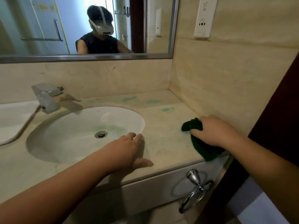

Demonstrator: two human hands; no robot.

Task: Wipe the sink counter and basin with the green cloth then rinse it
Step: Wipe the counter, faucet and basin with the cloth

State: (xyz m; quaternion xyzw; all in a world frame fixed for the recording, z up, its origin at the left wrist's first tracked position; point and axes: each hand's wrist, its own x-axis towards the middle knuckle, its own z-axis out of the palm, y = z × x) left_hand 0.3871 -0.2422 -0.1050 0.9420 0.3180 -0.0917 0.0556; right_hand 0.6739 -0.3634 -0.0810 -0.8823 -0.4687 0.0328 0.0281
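Gripped cloth (192,126), likely soft, light, limp, by bunched middle in curled right hand (215,131) on table (165,125); rested left hand (126,149) flat, empty.

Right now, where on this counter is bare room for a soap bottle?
Two patches are bare: the back right corner of the counter, between basin rim and walls, though green smears mark it; and the strip between the left hand and the green cloth. Crowded: the right edge, where the right hand holds the cloth, and around the faucet.
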